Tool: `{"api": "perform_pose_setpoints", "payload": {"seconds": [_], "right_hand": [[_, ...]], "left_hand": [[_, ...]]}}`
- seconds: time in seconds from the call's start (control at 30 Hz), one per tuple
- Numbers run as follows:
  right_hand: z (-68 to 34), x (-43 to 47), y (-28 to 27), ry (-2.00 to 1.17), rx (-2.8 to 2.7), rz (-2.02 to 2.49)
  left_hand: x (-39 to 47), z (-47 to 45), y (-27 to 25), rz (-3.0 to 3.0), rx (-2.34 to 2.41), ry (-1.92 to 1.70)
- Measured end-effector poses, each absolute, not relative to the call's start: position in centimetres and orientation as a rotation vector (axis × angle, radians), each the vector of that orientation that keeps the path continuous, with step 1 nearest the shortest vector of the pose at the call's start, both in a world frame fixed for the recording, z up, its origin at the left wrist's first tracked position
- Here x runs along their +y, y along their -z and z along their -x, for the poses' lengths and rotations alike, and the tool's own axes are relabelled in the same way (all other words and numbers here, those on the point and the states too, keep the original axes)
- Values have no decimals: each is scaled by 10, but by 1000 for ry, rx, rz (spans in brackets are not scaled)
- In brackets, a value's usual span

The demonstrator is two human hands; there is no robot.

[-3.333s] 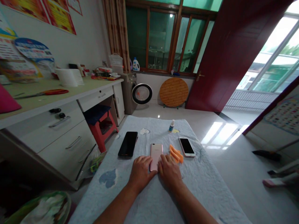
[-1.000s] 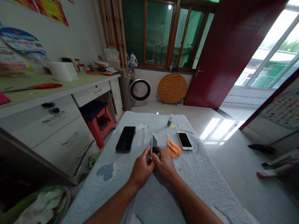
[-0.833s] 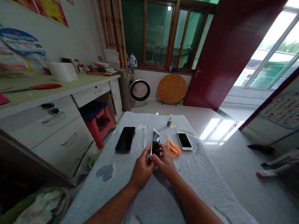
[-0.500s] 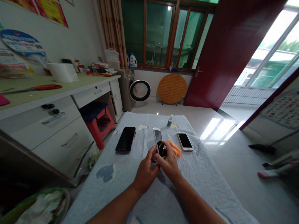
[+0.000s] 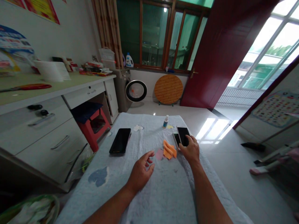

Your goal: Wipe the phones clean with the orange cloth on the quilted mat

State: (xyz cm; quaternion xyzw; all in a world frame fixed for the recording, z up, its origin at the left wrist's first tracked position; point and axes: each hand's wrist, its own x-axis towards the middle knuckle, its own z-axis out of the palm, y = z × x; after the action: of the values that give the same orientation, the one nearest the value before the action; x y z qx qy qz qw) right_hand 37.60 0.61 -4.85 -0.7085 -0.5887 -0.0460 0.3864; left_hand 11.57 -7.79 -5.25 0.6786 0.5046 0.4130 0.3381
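My right hand (image 5: 192, 150) grips a smartphone (image 5: 183, 134) with a dark screen, thumb and fingers on its two long edges. That phone is over another white-edged phone (image 5: 175, 139), covering most of it; whether the two touch I cannot tell. My left hand (image 5: 142, 169) hovers above the cloth with its fingers apart and slightly curled, holding nothing. Between the hands lies a crumpled orange cloth (image 5: 169, 150). A larger black phone or small tablet (image 5: 120, 141) rests face up to the left. Farther back stands a small spray bottle (image 5: 165, 121).
A pale blue patterned cloth (image 5: 149, 199) covers the table. To the left are a desk (image 5: 81, 88) with drawers and a red stool (image 5: 93, 129). A washing machine (image 5: 121, 88) with its door open and a round wooden tabletop (image 5: 168, 89) are at the back.
My right hand has carried the phone rightward, from upright between both hands to over the white-edged phone. My left hand has let go of it and drawn slightly left.
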Motion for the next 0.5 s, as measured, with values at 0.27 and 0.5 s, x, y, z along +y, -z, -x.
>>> {"api": "perform_pose_setpoints", "payload": {"seconds": [0.27,0.5], "right_hand": [[-368,7,51,62,-1610,2114],[-367,7,49,-24,-1642,2224]], "left_hand": [[-78,-115,51,-1748,1300,-1063],[-77,-112,49,-1729,1299,-1072]]}}
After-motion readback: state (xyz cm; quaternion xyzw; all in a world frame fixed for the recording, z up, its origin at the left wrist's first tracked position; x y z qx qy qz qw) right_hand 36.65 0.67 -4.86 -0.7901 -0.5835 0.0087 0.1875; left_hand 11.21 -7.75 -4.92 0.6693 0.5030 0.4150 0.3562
